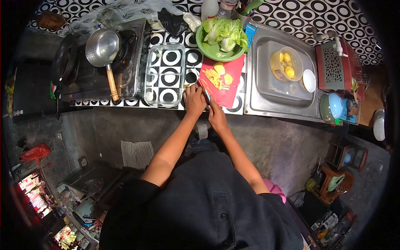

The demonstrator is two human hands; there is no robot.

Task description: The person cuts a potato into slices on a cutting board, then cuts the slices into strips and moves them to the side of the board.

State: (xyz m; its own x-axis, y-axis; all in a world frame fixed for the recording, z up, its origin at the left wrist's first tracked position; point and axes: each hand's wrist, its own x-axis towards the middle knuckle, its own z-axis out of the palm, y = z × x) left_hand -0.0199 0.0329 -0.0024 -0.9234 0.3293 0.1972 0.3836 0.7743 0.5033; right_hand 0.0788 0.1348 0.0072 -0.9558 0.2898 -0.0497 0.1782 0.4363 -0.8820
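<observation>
On the red cutting board (227, 96) lie yellow potato strips (213, 78) and a few larger cut potato pieces (228, 79). My right hand (217, 114) is closed around a knife (208, 96) with a light blue handle, its blade pointing up and left over the board. Beside the blade, at the board's left edge, my left hand (194, 99) has its fingers bent and pressed down; whatever lies under them is hidden. A green plate (225, 57) with leafy lettuce-like greens (227, 35) stands at the board's far end.
Left of the board is a rectangular glass dish (165, 101). Further left, a saucepan (102, 48) with a wooden handle rests on the stove (133, 62). In the sink (260, 104) at right sits a bowl (275, 64) of peeled potatoes, with a white bowl (308, 81) beside it.
</observation>
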